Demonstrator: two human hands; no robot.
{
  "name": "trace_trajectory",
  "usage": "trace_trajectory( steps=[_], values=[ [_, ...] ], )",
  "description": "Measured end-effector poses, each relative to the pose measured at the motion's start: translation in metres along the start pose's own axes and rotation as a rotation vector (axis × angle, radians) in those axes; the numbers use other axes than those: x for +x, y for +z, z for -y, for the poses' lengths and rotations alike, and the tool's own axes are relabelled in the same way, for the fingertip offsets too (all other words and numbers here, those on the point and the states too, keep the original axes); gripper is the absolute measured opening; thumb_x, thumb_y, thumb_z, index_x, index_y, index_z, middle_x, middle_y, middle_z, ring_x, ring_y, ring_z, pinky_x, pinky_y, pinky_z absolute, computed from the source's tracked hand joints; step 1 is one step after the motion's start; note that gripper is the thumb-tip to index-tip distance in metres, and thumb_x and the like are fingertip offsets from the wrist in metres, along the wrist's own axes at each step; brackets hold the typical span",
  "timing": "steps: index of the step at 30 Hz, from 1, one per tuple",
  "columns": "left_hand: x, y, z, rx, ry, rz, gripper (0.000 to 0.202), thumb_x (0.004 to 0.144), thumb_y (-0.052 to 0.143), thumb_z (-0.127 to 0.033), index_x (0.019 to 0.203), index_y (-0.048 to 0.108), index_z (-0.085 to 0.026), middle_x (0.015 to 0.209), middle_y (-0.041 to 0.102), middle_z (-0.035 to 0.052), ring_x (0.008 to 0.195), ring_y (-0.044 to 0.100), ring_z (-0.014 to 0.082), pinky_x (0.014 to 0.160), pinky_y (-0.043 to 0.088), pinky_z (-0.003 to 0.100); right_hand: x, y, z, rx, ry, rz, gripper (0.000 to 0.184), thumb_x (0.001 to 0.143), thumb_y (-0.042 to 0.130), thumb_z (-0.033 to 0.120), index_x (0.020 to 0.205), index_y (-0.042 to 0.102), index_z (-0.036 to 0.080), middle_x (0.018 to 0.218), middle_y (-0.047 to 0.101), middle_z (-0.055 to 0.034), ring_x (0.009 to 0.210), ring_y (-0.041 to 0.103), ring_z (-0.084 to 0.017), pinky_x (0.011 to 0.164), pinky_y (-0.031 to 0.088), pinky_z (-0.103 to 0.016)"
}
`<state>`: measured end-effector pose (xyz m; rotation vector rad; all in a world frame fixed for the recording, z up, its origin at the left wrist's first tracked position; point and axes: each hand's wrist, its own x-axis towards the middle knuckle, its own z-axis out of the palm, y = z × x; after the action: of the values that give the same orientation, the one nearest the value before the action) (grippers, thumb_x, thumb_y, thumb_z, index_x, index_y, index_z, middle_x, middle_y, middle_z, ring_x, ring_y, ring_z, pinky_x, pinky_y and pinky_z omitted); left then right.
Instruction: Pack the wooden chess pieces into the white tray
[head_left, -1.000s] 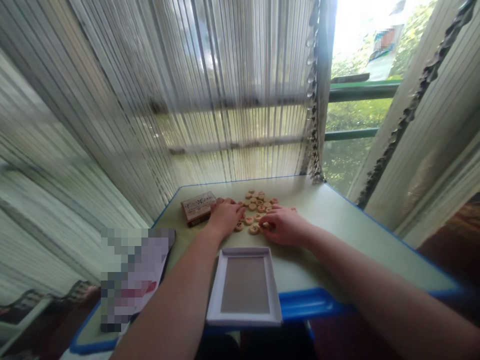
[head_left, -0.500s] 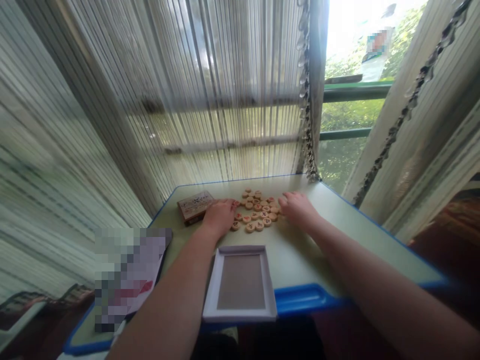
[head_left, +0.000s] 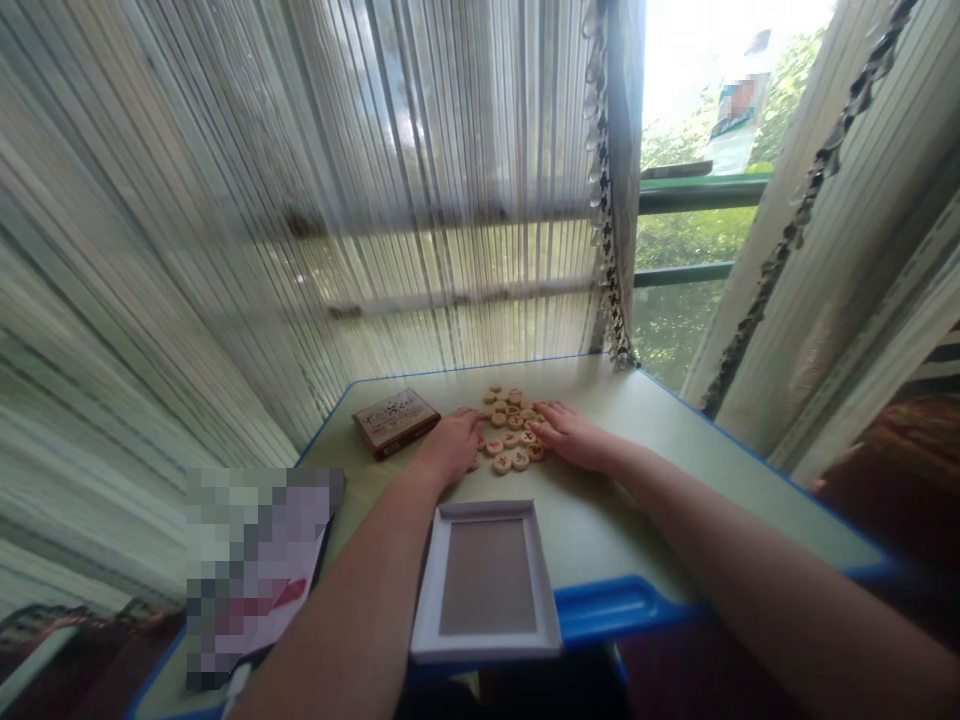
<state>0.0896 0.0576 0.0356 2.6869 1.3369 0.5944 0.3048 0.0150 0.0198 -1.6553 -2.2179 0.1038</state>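
Round wooden pieces (head_left: 510, 435): loose cluster, all laid on the table (head_left: 675, 470), far middle. It is flanked and touched by the left hand (head_left: 452, 447) and right hand (head_left: 574, 438), both flat and open-fingered, nothing gripped. White tray (head_left: 486, 641) is set nearer, wooden box (head_left: 395, 420) at left.

Bright daylight floods through the window (head_left: 697, 130), overexposed; edges stretched, curtains (head_left: 300, 200) streaked.
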Motion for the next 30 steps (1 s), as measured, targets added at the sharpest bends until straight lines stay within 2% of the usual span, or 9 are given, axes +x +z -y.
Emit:
trace_trajectory(
  steps=[3,6,8,10,13,16,19,24,30],
  values=[
    [0.001,-0.003,-0.002,-0.014,-0.029,-0.027,0.035,0.085,0.035,-0.018,0.105,0.063,-0.014,0.113,0.062,0.0080,0.105,0.056,0.0153,0.097,0.038,0.024,-0.002,-0.015,0.002,0.055,0.137,-0.025,0.048,0.085,0.038,0.032,0.130,0.045,0.014,0.131,0.047,-0.0140,0.121,0.041,-0.026,0.098,0.034,-0.040],
    [0.000,-0.010,-0.008,-0.009,-0.045,-0.053,0.034,0.084,0.037,-0.021,0.100,0.066,-0.014,0.106,0.065,0.0086,0.099,0.058,0.0177,0.091,0.041,0.026,-0.005,-0.030,0.002,0.042,0.158,-0.087,0.034,0.078,0.046,0.026,0.106,0.064,0.017,0.115,0.057,-0.0119,0.109,0.048,-0.026,0.094,0.036,-0.038],
    [-0.002,-0.019,-0.015,-0.015,-0.060,-0.037,0.033,0.084,0.038,-0.025,0.099,0.066,-0.015,0.099,0.067,0.0082,0.092,0.060,0.0188,0.084,0.043,0.028,-0.006,-0.034,0.001,0.040,0.110,-0.068,0.025,0.074,0.050,0.025,0.090,0.070,0.020,0.101,0.063,-0.0090,0.097,0.052,-0.024,0.089,0.038,-0.036],
    [-0.007,-0.031,-0.023,-0.068,-0.064,0.051,0.032,0.082,0.043,-0.031,0.097,0.067,-0.016,0.088,0.068,0.0064,0.081,0.061,0.0181,0.074,0.045,0.027,-0.007,-0.033,0.000,0.024,0.038,-0.033,0.022,0.072,0.053,0.023,0.084,0.070,0.021,0.091,0.065,-0.0060,0.088,0.054,-0.021,0.085,0.038,-0.034],
    [-0.016,-0.050,-0.035,-0.268,0.018,0.308,0.035,0.072,0.056,-0.041,0.095,0.067,-0.017,0.078,0.066,0.0028,0.069,0.058,0.0145,0.061,0.043,0.023,-0.007,-0.027,-0.001,-0.007,-0.030,-0.030,0.022,0.070,0.054,0.020,0.084,0.070,0.022,0.084,0.067,-0.0035,0.081,0.053,-0.019,0.081,0.038,-0.033],
    [-0.023,-0.061,-0.043,-0.350,0.099,0.519,0.045,0.060,0.069,-0.046,0.097,0.067,-0.021,0.082,0.065,0.0008,0.071,0.056,0.0130,0.060,0.040,0.021,-0.007,-0.023,-0.001,-0.011,-0.054,-0.055,0.019,0.068,0.057,0.020,0.082,0.070,0.021,0.087,0.067,-0.0038,0.082,0.053,-0.019,0.080,0.038,-0.032],
    [-0.024,-0.059,-0.047,-0.281,0.113,0.590,0.038,0.055,0.072,-0.042,0.087,0.071,-0.022,0.079,0.063,-0.0010,0.068,0.054,0.0118,0.058,0.038,0.020,-0.007,-0.022,0.000,0.021,-0.093,-0.070,0.015,0.068,0.060,0.019,0.079,0.070,0.021,0.092,0.066,-0.0040,0.086,0.053,-0.019,0.079,0.039,-0.031],
    [-0.020,-0.045,-0.047,-0.272,0.095,0.653,0.024,0.061,0.068,-0.037,0.076,0.071,-0.019,0.067,0.063,-0.0023,0.062,0.053,0.0103,0.054,0.036,0.019,-0.006,-0.014,0.004,0.052,-0.178,-0.092,0.011,0.071,0.064,0.024,0.079,0.070,0.022,0.091,0.067,-0.0041,0.091,0.053,-0.020,0.081,0.039,-0.032],
    [-0.019,-0.041,-0.039,-0.340,0.048,0.573,0.030,0.062,0.067,-0.040,0.078,0.071,-0.015,0.069,0.066,-0.0001,0.065,0.056,0.0123,0.059,0.038,0.020,-0.003,0.000,0.005,0.052,-0.179,-0.188,0.024,0.072,0.063,0.027,0.095,0.067,0.021,0.100,0.065,-0.0056,0.087,0.051,-0.020,0.080,0.041,-0.032]
  ],
)
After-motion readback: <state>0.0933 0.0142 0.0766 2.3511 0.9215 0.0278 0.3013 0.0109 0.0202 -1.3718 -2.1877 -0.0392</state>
